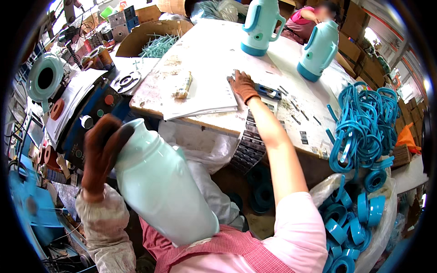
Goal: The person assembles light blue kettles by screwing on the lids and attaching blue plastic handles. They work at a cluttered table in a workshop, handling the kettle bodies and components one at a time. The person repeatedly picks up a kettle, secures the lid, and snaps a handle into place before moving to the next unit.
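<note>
My left hand point(101, 152), in a brown work glove, is closed on the open neck of a pale green thermos flask body point(159, 182). The body is tilted, with its wide lower end against my apron. My right arm stretches across the white worktable point(205, 50). At its end my right hand point(244, 86), also in a brown glove, rests on the tabletop with its fingers apart. It lies between a stack of white paper point(205, 98) and a blue-handled tool point(268, 92). Small dark strips point(296, 105) are scattered to its right.
Two assembled green flasks point(261, 27) point(317, 50) stand farther back. Blue handle straps point(364, 123) are heaped at the right, above a bag of blue rings point(346, 227). A machine point(86, 118) stands left. A cardboard box point(132, 41) holds thin green strips. Another person point(302, 22) is behind the table.
</note>
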A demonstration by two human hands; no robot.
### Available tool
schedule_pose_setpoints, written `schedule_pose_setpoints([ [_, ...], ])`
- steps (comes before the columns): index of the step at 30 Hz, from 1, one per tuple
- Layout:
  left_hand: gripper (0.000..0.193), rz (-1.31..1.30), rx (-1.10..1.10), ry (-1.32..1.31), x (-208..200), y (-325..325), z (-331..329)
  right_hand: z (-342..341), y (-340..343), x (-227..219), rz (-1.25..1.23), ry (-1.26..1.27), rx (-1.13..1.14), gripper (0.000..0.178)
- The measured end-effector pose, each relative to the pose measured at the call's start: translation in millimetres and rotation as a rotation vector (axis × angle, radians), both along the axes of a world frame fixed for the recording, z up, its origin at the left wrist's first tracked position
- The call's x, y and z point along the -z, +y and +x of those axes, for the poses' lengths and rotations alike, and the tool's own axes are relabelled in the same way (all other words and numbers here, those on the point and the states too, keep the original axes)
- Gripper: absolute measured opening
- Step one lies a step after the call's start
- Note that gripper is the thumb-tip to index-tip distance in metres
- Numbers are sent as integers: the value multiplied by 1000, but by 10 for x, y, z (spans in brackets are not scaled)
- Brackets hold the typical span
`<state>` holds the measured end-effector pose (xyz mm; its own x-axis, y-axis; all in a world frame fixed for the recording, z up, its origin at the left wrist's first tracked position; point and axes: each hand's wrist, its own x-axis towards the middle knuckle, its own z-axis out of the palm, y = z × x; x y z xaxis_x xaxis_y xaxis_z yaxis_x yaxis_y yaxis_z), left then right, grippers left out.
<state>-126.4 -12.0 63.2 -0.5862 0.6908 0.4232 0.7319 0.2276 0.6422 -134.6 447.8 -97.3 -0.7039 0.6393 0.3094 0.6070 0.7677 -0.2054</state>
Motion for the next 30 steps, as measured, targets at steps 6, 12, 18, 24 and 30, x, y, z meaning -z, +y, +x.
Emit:
schedule_pose_setpoints([
  [6, 20, -762, -91, 324, 1212, 781, -530, -49, 36, 507, 30, 23, -127, 37],
  [12, 39, -151, 496, 701, 1274, 2024, -477, 166, 325, 135, -194, 144, -362, 32],
  [18, 72, -651, 310, 521, 1623, 2674, -434, -37, 325, 102, -40, -208, -401, 40],
  [24, 76, -568, 296, 530, 1807, 2627, -467, -211, 399, -131, -118, -311, -477, 39],
  [30, 75, -647, 276, 522, 1662, 2655, -389, -208, 398, -423, -91, -134, -526, 36],
])
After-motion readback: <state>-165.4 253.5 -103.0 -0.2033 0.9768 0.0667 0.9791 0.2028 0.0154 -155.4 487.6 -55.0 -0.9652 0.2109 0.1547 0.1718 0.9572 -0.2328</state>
